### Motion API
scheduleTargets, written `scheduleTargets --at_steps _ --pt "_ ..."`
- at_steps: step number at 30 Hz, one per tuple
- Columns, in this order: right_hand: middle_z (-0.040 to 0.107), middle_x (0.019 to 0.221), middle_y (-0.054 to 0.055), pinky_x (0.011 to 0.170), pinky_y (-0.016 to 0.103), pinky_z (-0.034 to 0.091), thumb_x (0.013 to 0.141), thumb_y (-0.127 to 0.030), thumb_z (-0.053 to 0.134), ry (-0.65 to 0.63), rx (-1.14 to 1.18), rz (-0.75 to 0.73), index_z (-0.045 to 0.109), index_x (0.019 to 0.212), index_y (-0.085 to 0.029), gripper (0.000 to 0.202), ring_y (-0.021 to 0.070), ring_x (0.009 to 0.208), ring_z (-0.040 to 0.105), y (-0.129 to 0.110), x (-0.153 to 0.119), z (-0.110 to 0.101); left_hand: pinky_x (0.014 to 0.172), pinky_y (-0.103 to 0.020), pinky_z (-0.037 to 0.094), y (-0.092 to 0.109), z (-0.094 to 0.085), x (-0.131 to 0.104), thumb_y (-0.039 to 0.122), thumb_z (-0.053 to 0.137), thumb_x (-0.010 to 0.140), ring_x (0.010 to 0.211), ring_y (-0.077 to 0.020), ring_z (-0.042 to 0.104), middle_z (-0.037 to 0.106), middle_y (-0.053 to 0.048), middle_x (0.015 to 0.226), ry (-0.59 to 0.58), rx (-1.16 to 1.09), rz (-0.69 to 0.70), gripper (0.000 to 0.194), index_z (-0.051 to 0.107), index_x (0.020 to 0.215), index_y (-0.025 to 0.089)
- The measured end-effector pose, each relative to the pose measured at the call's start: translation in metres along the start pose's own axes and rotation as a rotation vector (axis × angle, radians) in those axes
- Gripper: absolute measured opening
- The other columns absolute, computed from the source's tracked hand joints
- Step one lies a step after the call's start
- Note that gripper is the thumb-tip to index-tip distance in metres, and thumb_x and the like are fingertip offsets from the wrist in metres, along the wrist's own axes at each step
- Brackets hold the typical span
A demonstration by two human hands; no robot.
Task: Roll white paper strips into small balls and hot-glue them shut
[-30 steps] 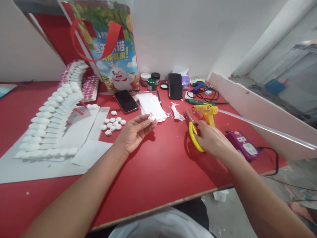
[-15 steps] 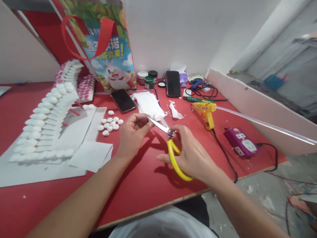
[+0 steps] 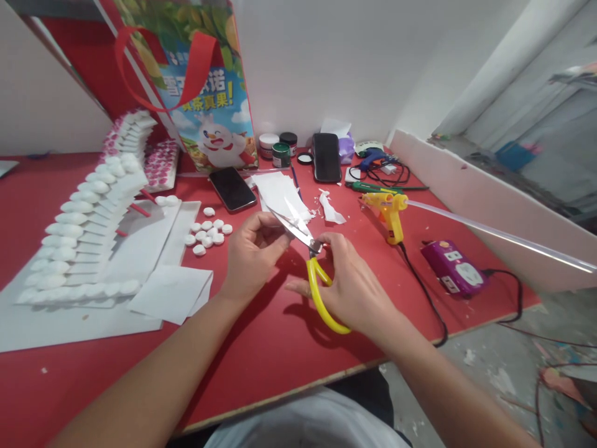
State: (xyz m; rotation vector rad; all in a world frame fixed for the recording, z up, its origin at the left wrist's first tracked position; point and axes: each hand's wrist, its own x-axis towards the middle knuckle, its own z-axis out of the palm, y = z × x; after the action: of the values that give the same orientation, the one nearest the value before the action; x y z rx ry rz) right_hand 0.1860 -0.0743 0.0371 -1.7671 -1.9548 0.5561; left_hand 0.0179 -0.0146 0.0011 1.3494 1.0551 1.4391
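Observation:
My right hand (image 3: 354, 280) grips a pair of yellow-handled scissors (image 3: 321, 308), thumb and fingers about the handles and pivot. Their blades are parted and point up and left, across the fingertips of my left hand (image 3: 252, 258). That hand is closed in a pinch; what lies between its fingers is hidden, though white bits show by the blades. Just beyond is a stack of white paper (image 3: 277, 190). Left of my left hand sits a pile of small round white pieces (image 3: 205, 236), near a folded white sheet (image 3: 170, 292).
At left, a fan-shaped row of white padded pieces (image 3: 77, 236) rests on white board. A yellow glue gun (image 3: 392, 218) with a long clear stick and a purple power socket (image 3: 454, 267) are at right. Behind stand a gift bag (image 3: 214, 118), phones (image 3: 233, 188) and paint jars (image 3: 281, 154).
The scissors and my right hand have shifted slightly left, and the blades reach further over my left fingertips. My left hand has barely moved.

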Motion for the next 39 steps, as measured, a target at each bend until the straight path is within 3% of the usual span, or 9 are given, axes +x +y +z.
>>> scheduleTargets --at_steps 12,23,28,34,39 --pt "0.066 0.098 0.012 0.069 0.034 0.047 0.088 -0.062 0.071 0.048 -0.148 -0.032 0.062 0.125 -0.017 0.06 0.0281 0.08 0.068 0.005 0.0 0.003 0.082 -0.031 0.057 0.001 -0.001 0.0 0.031 0.081 0.077 0.082 -0.0166 0.068 0.071 -0.001 0.084 -0.012 0.02 0.0 0.021 0.066 0.085 0.019" --pt "0.069 0.091 0.013 0.065 0.032 0.044 0.095 -0.06 0.062 0.096 -0.161 -0.04 0.065 0.125 -0.015 0.054 0.0271 0.075 0.067 0.015 -0.011 0.006 0.081 -0.031 0.06 -0.003 0.001 -0.002 0.027 0.086 0.074 0.081 -0.0168 0.071 0.075 -0.003 0.086 -0.062 -0.099 -0.11 0.023 0.072 0.089 0.018" --pt "0.071 0.088 0.009 0.066 0.03 0.045 0.094 -0.059 0.064 0.094 -0.035 0.035 0.066 0.115 -0.018 0.046 0.0225 0.073 0.065 0.023 -0.016 -0.003 0.083 -0.034 0.062 -0.002 0.001 -0.002 0.03 0.089 0.073 0.08 -0.0179 0.075 0.077 -0.004 0.085 -0.137 -0.228 -0.251 0.026 0.074 0.091 0.018" --pt "0.061 0.067 0.0 0.057 0.028 0.039 0.089 -0.072 0.06 0.152 0.009 0.154 0.064 0.109 -0.02 0.056 0.0172 0.057 0.053 0.034 -0.011 -0.021 0.088 -0.033 0.063 0.004 0.0 0.004 0.023 0.094 0.063 0.079 -0.0163 0.077 0.078 -0.002 0.086 -0.169 -0.514 -0.506 0.027 0.078 0.084 0.017" --pt "0.067 0.088 0.006 0.062 0.03 0.043 0.089 -0.073 0.058 0.162 -0.07 0.08 0.06 0.117 -0.019 0.061 0.0201 0.068 0.059 0.041 -0.011 -0.022 0.083 -0.023 0.063 0.004 -0.003 0.007 0.015 0.093 0.061 0.078 -0.0125 0.075 0.077 -0.002 0.084 -0.198 -0.614 -0.594 0.029 0.081 0.087 0.015"
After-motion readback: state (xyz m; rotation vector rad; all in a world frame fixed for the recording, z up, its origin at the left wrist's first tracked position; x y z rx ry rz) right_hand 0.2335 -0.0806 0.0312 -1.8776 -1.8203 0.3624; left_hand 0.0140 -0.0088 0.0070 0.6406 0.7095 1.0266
